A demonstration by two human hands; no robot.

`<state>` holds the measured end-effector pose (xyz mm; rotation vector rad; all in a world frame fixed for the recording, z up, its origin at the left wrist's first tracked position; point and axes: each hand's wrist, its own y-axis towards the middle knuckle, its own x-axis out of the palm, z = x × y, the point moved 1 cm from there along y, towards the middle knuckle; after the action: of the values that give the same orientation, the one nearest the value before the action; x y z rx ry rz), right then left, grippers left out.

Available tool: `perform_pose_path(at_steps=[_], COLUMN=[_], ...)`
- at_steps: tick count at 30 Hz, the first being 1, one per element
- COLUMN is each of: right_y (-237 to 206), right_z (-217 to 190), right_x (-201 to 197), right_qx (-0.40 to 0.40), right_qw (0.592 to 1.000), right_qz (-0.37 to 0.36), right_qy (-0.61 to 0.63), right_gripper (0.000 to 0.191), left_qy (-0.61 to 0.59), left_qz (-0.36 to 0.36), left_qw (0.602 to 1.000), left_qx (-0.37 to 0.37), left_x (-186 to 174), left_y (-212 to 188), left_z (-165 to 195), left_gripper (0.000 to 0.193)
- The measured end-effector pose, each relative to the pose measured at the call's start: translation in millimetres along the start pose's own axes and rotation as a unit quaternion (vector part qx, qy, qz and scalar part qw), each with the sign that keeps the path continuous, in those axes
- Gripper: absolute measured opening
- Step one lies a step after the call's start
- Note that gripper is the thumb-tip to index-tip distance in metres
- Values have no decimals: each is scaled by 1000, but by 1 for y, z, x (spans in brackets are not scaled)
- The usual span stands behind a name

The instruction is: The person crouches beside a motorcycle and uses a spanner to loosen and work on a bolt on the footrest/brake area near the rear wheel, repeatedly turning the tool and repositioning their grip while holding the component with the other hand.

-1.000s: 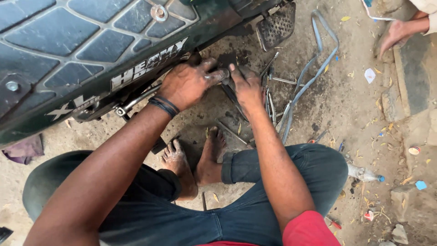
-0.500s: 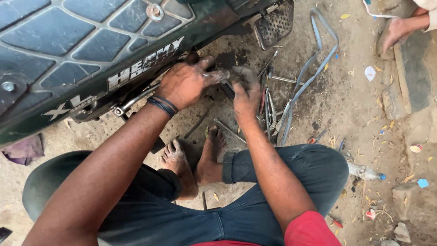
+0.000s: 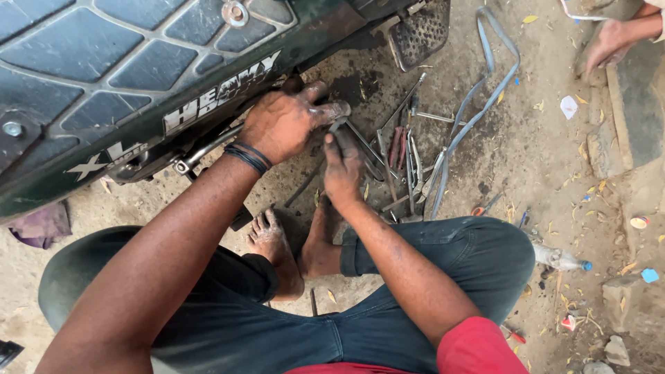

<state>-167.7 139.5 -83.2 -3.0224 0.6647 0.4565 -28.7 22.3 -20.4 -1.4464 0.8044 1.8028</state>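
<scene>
I squat beside a dark motorbike (image 3: 104, 83) with a quilted black seat. My left hand (image 3: 287, 121), greasy and with black bands at the wrist, rests on the parts under the seat's edge, its fingers curled there; what it grips is hidden. My right hand (image 3: 343, 170) reaches down to the oily ground and closes on a thin metal tool (image 3: 360, 138) at the edge of the pile of tools (image 3: 405, 159). My bare feet (image 3: 277, 242) stand just below both hands.
A grey strap (image 3: 485, 90) loops across the dirt right of the tools. The footrest plate (image 3: 422, 31) sticks out from the bike. Another person's hand (image 3: 609, 41) rests on a stone block at top right. A small bottle (image 3: 561, 260) and litter lie by my right knee.
My right hand has dropped away from the bike's underside and down to the tools on the ground. My left hand has stayed under the seat edge.
</scene>
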Motion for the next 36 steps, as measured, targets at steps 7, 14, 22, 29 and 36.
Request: perform_pose_path(at_steps=[7, 14, 22, 29, 36], right_y=[-44, 62, 93, 77, 46], right_z=[-46, -76, 11, 31, 8], right_x=[8, -60, -21, -12, -12], right_qx=[46, 3, 17, -46, -25], right_qw=[993, 995, 996, 992, 998], right_qz=[-53, 54, -16, -47, 25], right_qy=[96, -79, -89, -104, 43], right_gripper=[27, 32, 32, 19, 24], left_qy=[2, 51, -59, -37, -26], left_qz=[70, 38, 67, 34, -34], left_qw=[998, 998, 996, 998, 999], left_qx=[4, -11, 14, 26, -5], left_x=[8, 7, -3, -1, -10], left_y=[-1, 0, 1, 0, 2], left_z=[-2, 3, -2, -2, 0], left_gripper=[44, 44, 57, 64, 57])
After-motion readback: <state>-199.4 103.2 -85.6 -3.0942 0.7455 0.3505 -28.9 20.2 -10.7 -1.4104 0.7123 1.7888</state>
